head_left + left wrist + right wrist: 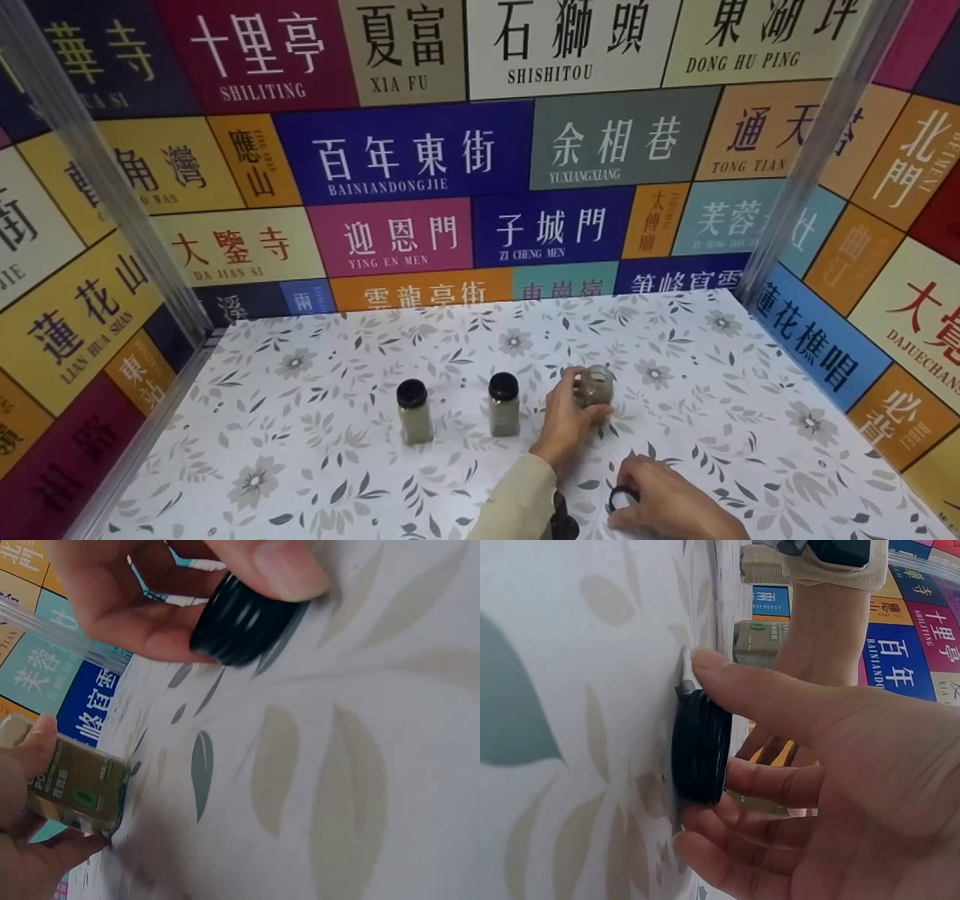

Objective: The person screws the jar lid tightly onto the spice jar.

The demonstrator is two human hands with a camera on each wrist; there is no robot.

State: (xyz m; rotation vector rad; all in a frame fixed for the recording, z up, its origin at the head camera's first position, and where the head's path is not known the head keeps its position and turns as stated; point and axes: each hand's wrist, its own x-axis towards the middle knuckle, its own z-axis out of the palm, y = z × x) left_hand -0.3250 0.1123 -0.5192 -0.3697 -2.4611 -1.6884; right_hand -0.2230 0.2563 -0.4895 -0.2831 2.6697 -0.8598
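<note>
My left hand (570,424) grips a clear square spice jar (598,387) by its sides, its mouth uncapped. A printed label with a green mark shows on this jar (79,784) in the left wrist view. Closer to me, my right hand (667,499) pinches a round black lid (622,496) between thumb and fingers. In the right wrist view the lid (702,748) stands on its edge relative to the picture, right at the tabletop; whether it touches the cloth I cannot tell. Left of the hands, two similar jars with black lids, one nearer (504,405) and one farther (414,411), stand upright.
A white tabletop (337,457) with a grey leaf and flower pattern lies under everything. Colourful panels (405,154) with place names form the back and side walls. Clear corner posts (795,172) rise at the table's back corners.
</note>
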